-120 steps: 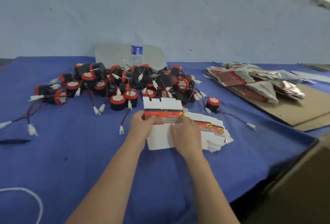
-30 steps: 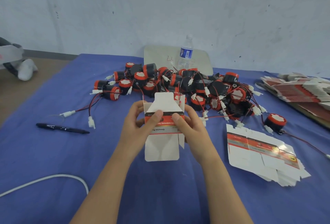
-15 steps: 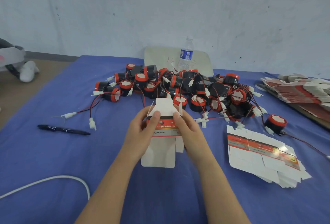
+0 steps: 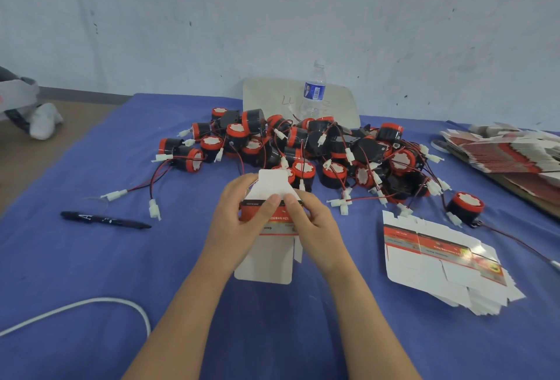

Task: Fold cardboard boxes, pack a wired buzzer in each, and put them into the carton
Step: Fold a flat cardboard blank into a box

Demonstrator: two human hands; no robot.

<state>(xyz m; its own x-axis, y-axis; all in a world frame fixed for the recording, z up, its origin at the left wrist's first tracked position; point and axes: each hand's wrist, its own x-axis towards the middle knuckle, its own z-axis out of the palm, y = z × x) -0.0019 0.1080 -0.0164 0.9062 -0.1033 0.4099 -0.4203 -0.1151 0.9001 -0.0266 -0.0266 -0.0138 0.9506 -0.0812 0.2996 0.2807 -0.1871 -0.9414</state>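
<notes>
Fingers (image 4: 270,203) of left hand (image 4: 239,219) and right hand (image 4: 316,228) pinch the cardboard box (image 4: 266,264) at its red band, over the tabletop (image 4: 91,258), just before the buzzers (image 4: 303,149). I'd square the side creases first, then tuck the flaps firmly.

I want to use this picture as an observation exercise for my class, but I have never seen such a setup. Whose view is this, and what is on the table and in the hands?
There is no machine here. A person wears a camera on the head, so the one view looks down at their own arms. The left hand and right hand pinch a part-folded cardboard box over the blue table. Beyond it lies a heap of wired buzzers. To the right is a stack of flat boxes; to the left are a black marker and a white cable.
</notes>
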